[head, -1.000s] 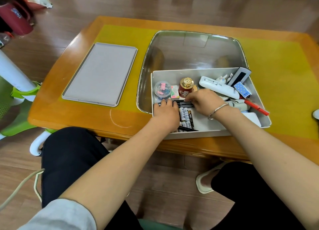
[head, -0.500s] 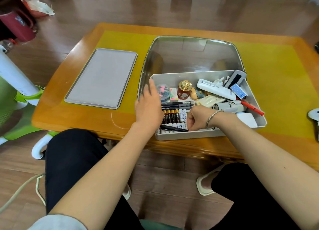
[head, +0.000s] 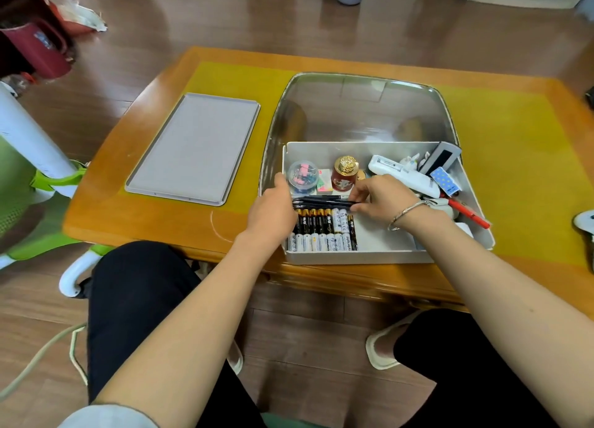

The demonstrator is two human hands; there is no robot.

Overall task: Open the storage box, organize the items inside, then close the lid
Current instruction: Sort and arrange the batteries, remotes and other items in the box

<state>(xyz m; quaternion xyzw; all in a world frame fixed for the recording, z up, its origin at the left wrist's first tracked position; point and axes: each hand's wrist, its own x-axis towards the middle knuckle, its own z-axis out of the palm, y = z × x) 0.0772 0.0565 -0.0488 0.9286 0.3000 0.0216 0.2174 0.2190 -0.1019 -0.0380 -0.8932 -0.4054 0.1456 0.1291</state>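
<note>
Our storage box sits open at the near edge of the wooden table, partly over the glass inset. Its grey lid lies flat to the left, well apart from the box. We are in the sorting step, with the lid not yet back on.

Inside, two rows of batteries stand side by side in the near left corner. Just behind them lie the black pens, stretched across the box. Our right hand pinches the right end of those pens, fingers curled down onto them. Our left hand rests at the left wall of the box by the pens' other end; its fingers are hidden behind the hand, so we cannot tell whether they grip anything.

Further back stand a clear tub of binder clips, sticky notes and a red bottle with a gold cap. The right half is a loose heap: a white remote, a dark-faced device, a blue dotted card and a red pen.

Next, we judge, the pens need squaring against the batteries. Then the heap on the right wants sorting before we fetch the lid.
</note>
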